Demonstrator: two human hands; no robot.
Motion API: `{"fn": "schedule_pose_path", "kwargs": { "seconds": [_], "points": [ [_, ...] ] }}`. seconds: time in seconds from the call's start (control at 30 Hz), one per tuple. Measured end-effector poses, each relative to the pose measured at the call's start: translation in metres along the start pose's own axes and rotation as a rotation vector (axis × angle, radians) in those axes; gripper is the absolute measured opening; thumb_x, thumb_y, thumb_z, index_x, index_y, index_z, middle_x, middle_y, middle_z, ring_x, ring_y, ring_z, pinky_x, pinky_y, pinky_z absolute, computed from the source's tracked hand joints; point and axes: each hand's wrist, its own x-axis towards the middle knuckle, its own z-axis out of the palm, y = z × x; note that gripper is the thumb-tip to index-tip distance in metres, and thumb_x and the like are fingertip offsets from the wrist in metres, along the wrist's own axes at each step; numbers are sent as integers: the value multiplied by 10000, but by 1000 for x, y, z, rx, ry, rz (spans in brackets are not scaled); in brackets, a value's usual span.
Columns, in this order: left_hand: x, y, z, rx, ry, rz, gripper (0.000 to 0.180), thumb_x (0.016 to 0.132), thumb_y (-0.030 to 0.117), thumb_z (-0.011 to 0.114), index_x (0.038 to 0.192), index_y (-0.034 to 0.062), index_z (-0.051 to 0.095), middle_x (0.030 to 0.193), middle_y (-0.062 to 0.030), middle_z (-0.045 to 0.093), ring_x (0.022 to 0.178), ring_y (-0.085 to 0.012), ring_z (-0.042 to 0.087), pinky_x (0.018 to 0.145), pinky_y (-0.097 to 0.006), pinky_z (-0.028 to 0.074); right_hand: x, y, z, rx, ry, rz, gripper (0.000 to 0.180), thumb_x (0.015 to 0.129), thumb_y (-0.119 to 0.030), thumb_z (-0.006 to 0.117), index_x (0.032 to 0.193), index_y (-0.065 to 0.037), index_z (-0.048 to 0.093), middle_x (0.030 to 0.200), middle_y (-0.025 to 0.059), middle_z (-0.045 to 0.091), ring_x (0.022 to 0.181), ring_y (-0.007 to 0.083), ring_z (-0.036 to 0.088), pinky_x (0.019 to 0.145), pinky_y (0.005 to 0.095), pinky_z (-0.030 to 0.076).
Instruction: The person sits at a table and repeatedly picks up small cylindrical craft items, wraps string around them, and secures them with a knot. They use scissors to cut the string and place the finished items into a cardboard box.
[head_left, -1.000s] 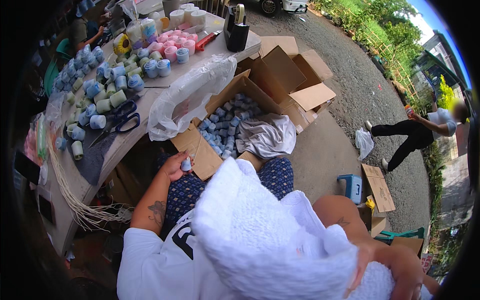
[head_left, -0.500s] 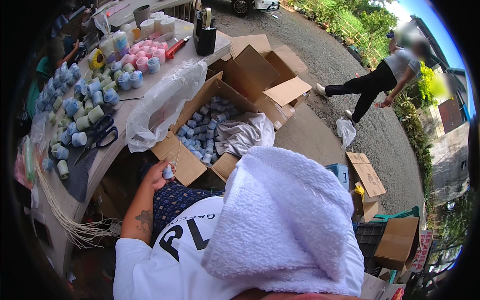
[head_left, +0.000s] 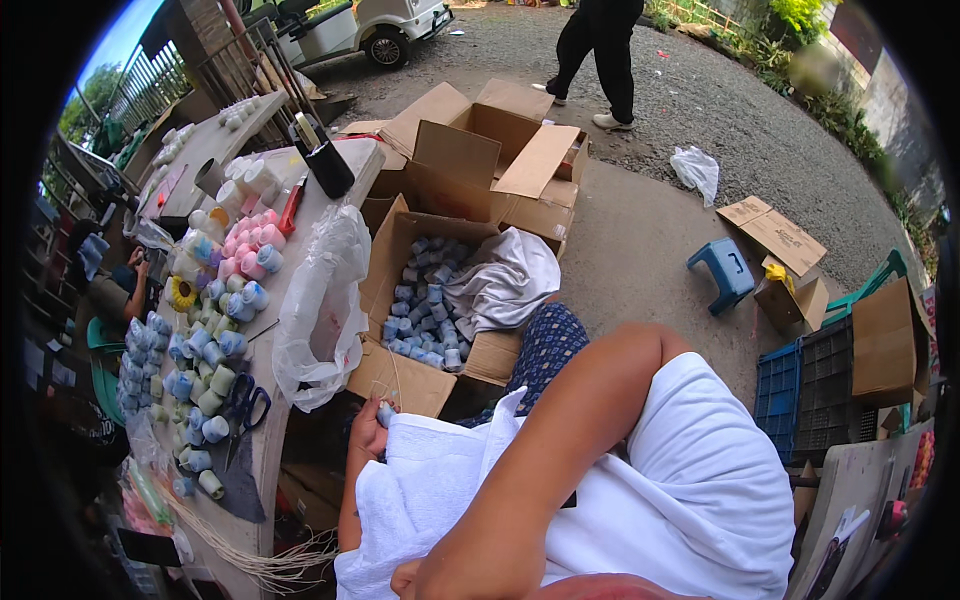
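My left hand (head_left: 369, 430) is closed around a small pale-blue candle (head_left: 386, 413), low beside the table edge. A thin pale wick seems to rise from it in front of a carton flap. My bent right arm crosses my chest, and my right hand (head_left: 412, 578) is at the lower edge, its fingers curled against a white towel (head_left: 425, 470) and partly cut off. The towel hangs over my front. Just beyond my left hand stands an open cardboard box (head_left: 385, 270) holding many blue candles (head_left: 425, 310) and a greyish-white cloth (head_left: 510, 275).
The table (head_left: 275, 350) at left carries blue, green and pink candles, scissors (head_left: 245, 408), a tape dispenser (head_left: 325, 165), a plastic bag (head_left: 325, 300) and a bundle of wicks (head_left: 260, 565). A blue stool (head_left: 725, 272) and crates (head_left: 800, 390) stand right. A person (head_left: 600, 50) is at the back.
The view has swung to the right and down. My right arm has come into view across my chest, and the towel has dropped lower. The person outside has moved left. My left hand keeps the candle.
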Motion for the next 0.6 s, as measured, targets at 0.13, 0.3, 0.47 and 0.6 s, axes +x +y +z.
{"fn": "schedule_pose_path", "kwargs": {
  "seconds": [0.13,0.3,0.47,0.6],
  "points": [
    [-12,2,1,-35,-52,-23,208,907,335,553,910,127,541,853,-56,588,834,-236,582,636,-391,486,-10,2,-2,-31,-301,17,274,768,-20,539,1036,34,523,824,159,565,875,288,559,899,402,363],
    [-20,2,-2,-87,-71,4,224,912,342,544,926,119,547,859,-45,592,815,-209,586,637,-378,484,-36,-80,-19,-260,-300,202,231,849,-53,495,1060,-5,573,961,183,591,981,309,564,900,403,402],
    [-9,0,2,-74,-82,-32,235,914,344,541,943,110,548,874,-40,592,841,-196,581,632,-374,492,-27,-156,1,-454,-312,183,214,780,-116,484,901,-17,631,782,140,623,979,382,610,885,572,404],
    [-6,1,7,-92,-95,-20,226,916,339,540,924,113,547,888,-44,591,843,-206,580,627,-372,496,-73,-213,15,-420,-158,507,262,878,-133,469,1021,37,607,999,210,617,1031,332,603,870,427,467]
  ]
}}
